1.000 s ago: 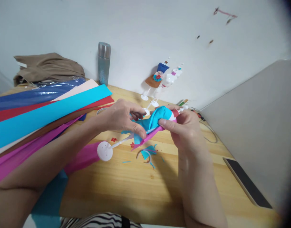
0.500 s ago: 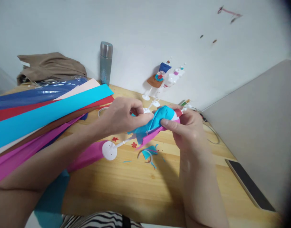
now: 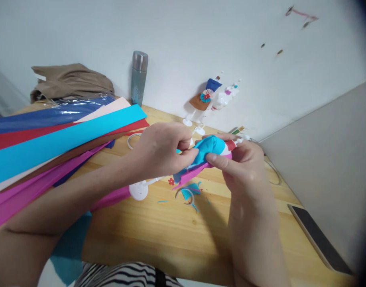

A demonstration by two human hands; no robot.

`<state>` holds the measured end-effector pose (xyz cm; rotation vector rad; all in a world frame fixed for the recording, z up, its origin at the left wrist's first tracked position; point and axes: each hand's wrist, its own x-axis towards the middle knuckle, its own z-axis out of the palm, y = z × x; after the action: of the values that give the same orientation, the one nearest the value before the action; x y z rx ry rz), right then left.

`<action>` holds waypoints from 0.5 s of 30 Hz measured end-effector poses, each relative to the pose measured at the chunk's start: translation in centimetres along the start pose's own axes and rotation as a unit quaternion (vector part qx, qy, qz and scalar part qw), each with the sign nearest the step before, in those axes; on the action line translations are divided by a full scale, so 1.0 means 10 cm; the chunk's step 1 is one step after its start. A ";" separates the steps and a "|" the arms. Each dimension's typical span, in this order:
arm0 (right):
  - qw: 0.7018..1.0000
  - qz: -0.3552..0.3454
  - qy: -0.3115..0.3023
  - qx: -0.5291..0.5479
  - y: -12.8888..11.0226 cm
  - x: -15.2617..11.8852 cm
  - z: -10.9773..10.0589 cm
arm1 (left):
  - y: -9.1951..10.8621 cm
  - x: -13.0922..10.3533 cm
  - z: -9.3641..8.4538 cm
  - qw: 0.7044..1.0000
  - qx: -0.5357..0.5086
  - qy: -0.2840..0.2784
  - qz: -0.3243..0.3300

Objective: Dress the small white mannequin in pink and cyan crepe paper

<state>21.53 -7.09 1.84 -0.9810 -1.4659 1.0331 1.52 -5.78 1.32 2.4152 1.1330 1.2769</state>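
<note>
My right hand wraps around a small white mannequin stand, its thumb pressing on the blue crepe paper that covers the body. The mannequin lies tilted, its round white base at the lower left and a red band near its neck. A strip of magenta paper hangs from the underside. My left hand is closed, with thumb and curled fingers pinching the lower edge of the blue paper. Its fingertips partly hide what they hold.
Coloured paper sheets spread over the left side. Behind stand a flask, brown cloth and two small dressed mannequins. A tape ring, blue scraps and a red paper flower lie below my hands; a phone lies right.
The view has shifted slightly, so most things appear further right. My left hand has turned a little and its fingers are curled more over the blue paper. My right hand keeps its grip.
</note>
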 end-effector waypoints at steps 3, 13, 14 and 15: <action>1.000 0.016 0.006 0.002 -0.01 0.00 0.01 | 0.01 0.00 -0.07 1.000 -0.007 -0.018 -0.002; 1.000 0.002 -0.019 -0.024 0.09 0.02 -0.06 | 0.11 -0.03 -0.07 0.998 -0.018 -0.048 -0.044; 0.999 0.003 -0.023 -0.030 0.10 0.01 -0.07 | 0.10 -0.03 -0.05 0.998 -0.013 -0.052 -0.042; 0.999 0.004 -0.027 -0.035 0.11 0.01 -0.08 | 0.10 -0.03 -0.04 0.998 -0.010 -0.052 -0.037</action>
<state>22.36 -6.57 0.91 -1.0154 -1.5529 1.0263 1.62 -6.70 1.87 2.3708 1.1648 1.1214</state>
